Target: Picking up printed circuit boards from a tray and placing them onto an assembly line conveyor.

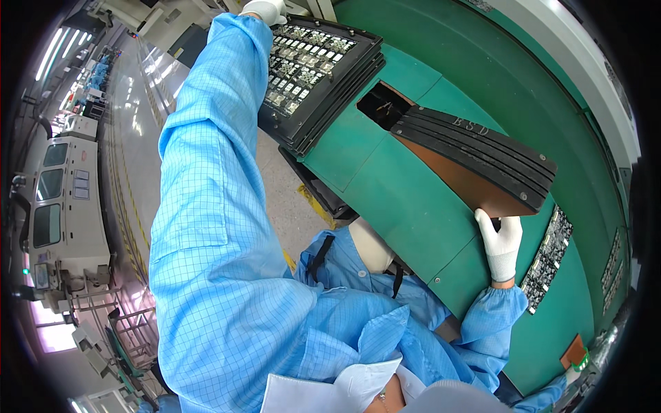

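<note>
My right hand (502, 242), in a white glove, is closed on the near right end of a long black ridged box (475, 148) with a brown side. This box lies slanted on the green bench (399, 199). At its far left end is a dark square opening (380, 109) with a brown rim. My left arm stretches far forward, and my gloved left hand (264, 9) meets the far left corner of a stack of black trays (327, 103). The picture's top edge cuts off most of its fingers. Rows of small circuit boards (303, 62) fill the top tray.
Right of my right hand lies a panel of circuit boards (549, 258), with more panels (611, 268) farther right. Another person's gloved hand (577, 366) is beside a brown piece at lower right. White machines (65, 196) line the aisle at left.
</note>
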Available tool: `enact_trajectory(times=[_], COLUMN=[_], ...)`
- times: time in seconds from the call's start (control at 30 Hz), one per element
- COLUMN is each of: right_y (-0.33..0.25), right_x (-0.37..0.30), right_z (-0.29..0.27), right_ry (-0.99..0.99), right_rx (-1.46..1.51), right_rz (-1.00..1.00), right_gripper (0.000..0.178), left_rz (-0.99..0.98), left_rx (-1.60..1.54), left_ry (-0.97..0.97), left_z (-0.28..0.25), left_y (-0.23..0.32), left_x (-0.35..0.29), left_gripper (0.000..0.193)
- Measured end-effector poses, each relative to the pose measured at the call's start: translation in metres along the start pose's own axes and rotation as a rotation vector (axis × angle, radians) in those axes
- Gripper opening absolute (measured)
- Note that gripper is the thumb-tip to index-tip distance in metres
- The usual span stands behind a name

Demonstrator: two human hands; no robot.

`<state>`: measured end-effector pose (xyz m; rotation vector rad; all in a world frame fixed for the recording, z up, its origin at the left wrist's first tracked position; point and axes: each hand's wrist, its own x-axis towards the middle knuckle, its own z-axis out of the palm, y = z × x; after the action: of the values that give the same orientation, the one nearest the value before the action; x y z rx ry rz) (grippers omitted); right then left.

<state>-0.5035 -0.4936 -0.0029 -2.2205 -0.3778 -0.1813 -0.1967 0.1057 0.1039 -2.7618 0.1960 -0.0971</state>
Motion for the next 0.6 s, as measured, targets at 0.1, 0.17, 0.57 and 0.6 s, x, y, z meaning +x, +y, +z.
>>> enact_trajectory(times=[0.1, 0.17, 0.57, 0.6], right_y=[0.002, 0.001, 0.003, 0.006], right_x=[0.0, 0.0, 0.001, 0.0], right_z=[0.0, 0.0, 0.001, 0.003], right_ry=[-0.006, 0.018, -0.01, -0.018], right_rx=[-0.001, 0.006, 0.001, 0.003], right_rz=[0.001, -0.012, -0.005, -0.007], right_gripper=[0.019, 0.019, 0.021, 0.021], left_rz=[0.057, 0.099, 0.227, 0.222], left_rx=[0.075, 0.151, 0.569, 0.489], left_ry=[-0.001, 0.018, 0.507, 0.443], left_z=[0.004, 0.007, 0.037, 0.023], left_y=[0.0, 0.005, -0.008, -0.003], left_x=[0.012, 0.023, 0.015, 0.011], left_gripper=[0.025, 0.021, 0.014, 0.014])
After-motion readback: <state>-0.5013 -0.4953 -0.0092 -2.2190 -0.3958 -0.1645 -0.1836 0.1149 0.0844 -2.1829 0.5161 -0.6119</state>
